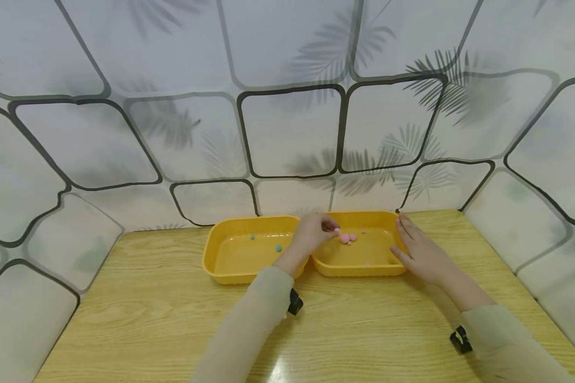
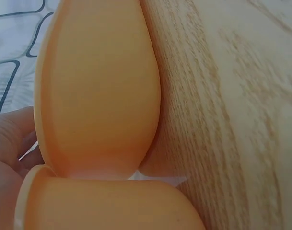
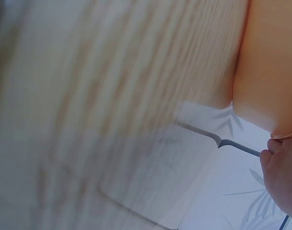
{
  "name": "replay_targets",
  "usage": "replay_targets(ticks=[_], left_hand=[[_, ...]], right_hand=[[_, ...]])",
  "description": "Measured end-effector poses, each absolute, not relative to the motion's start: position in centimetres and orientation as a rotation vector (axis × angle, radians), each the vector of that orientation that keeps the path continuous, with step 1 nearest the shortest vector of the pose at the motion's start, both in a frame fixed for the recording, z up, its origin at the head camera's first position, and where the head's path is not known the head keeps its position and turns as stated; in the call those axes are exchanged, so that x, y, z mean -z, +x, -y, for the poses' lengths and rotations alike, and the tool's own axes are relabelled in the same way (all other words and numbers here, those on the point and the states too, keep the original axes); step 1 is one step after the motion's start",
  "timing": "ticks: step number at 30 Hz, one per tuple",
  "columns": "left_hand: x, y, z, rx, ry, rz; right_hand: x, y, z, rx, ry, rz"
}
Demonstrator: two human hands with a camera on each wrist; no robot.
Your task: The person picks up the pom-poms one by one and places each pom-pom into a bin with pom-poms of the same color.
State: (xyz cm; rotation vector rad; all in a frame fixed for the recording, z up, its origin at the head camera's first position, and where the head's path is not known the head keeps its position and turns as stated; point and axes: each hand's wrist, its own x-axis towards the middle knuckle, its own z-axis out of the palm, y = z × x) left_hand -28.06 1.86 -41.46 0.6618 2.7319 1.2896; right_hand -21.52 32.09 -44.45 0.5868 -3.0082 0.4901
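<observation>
My left hand reaches over the near-left part of the right yellow tray. Between thumb and fingertips it pinches a small pink ball. Just right of those fingertips, a larger pink ball lies in the tray with several smaller pink ones around it. My right hand rests on the tray's right rim, fingers straight and thumb over the inside. In the left wrist view, the tray walls hide part of the left hand. The right wrist view catches only an edge of the right hand at the tray.
A second yellow tray stands directly to the left, its side against the first. Inside it lie a teal ball and a smaller teal ball. Both trays sit on a wood-grain table, close to the patterned wall covering behind.
</observation>
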Motion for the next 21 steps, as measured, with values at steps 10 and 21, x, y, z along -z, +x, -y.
replay_targets(ticks=[10, 21], left_hand=[[41.56, -28.31, -2.15, -1.126, 0.677, -2.830], [41.82, -28.63, -2.52, -1.022, 0.687, -2.893]], right_hand=[[44.23, -21.38, -31.95, -0.480, 0.585, 3.004], [44.41, -21.50, -31.93, -0.478, 0.586, 2.998]])
